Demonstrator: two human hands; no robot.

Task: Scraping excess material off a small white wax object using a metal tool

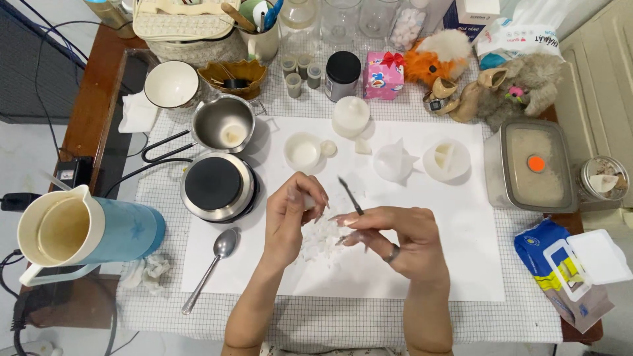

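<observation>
My left hand (293,214) pinches a small white chunk, perhaps wax, over a white sheet (461,264) on the table. My right hand (395,237) grips a thin dark blade (349,194) whose tip points up and away, close beside the chunk. White shavings (320,240) lie piled on the sheet beneath both hands. A ring shows on one finger of the right hand.
A small electric hotplate (217,186), a steel pot (223,125) and a spoon (214,264) lie to the left. A blue jug (86,227) stands at the far left. White cups and moulds (395,160) sit beyond the hands, a lidded tub (527,165) and plush toys (461,66) to the right.
</observation>
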